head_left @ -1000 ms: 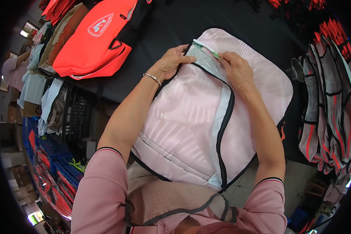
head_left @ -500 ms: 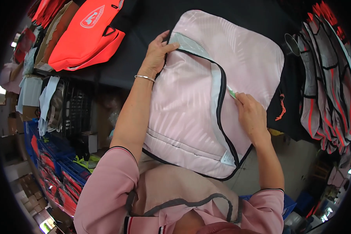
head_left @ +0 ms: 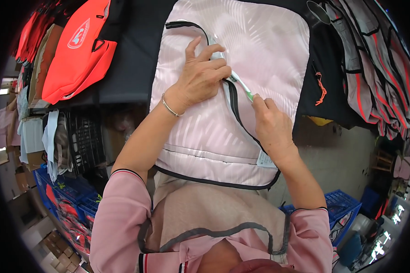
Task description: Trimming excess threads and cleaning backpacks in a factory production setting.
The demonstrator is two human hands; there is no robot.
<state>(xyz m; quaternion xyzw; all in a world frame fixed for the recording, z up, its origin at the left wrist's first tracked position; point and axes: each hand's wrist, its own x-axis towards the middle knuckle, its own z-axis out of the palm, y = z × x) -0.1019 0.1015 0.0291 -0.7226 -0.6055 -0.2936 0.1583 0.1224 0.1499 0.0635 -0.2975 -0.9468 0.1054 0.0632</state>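
A pale pink fabric piece with a leaf-like pattern and black edging lies in front of me. A black zip curves down it along a partly open slit. My left hand rests on it with fingers bent and spread, touching the zip edge; whether it pinches any cloth is hidden. In my right hand is a slim white-and-green stick like a toothbrush, its white end at the slit beside my left fingertips. A small white label shows at the lower right of the piece.
A bright orange bag lies on the black table cover at the left. Several grey pieces with orange trim hang at the right. An orange cord lies nearer. A black crate and blue crates stand lower.
My left hand has left the upper-left edge and moved onto the zip. The stick in my right hand has come to the slit. The pink piece sits further up and left in view.
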